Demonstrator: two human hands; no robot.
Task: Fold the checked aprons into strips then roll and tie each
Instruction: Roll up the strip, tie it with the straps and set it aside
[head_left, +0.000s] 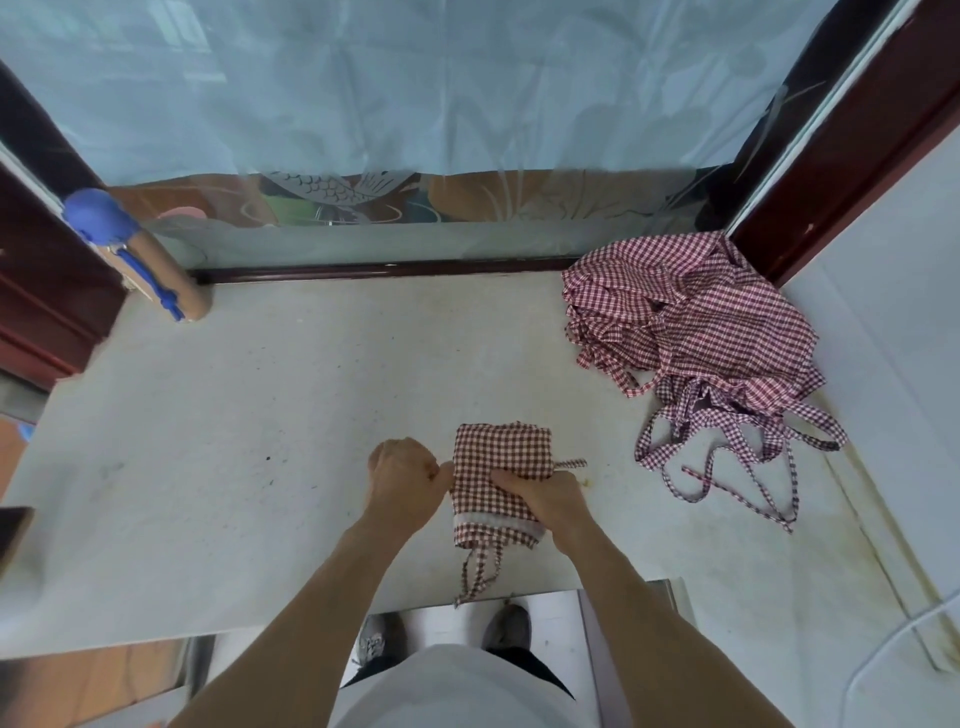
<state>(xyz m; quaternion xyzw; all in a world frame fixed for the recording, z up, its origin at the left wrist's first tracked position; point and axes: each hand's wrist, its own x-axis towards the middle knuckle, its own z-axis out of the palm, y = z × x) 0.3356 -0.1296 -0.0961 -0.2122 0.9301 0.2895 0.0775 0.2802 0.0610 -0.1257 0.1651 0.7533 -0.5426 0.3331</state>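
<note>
folded checked apron sits on the counter near the front edge. right hand curls over its middle, gripping the cloth, left hand fisted against its left edge, maybe pinching fabric. unfolded apron pile far right.

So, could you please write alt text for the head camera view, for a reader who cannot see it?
Two bare hands work a folded red-checked apron on a pale counter: the right hand presses and grips it, and the left hand is closed at its left edge. A heap of unfolded checked aprons lies at the back right.
</note>
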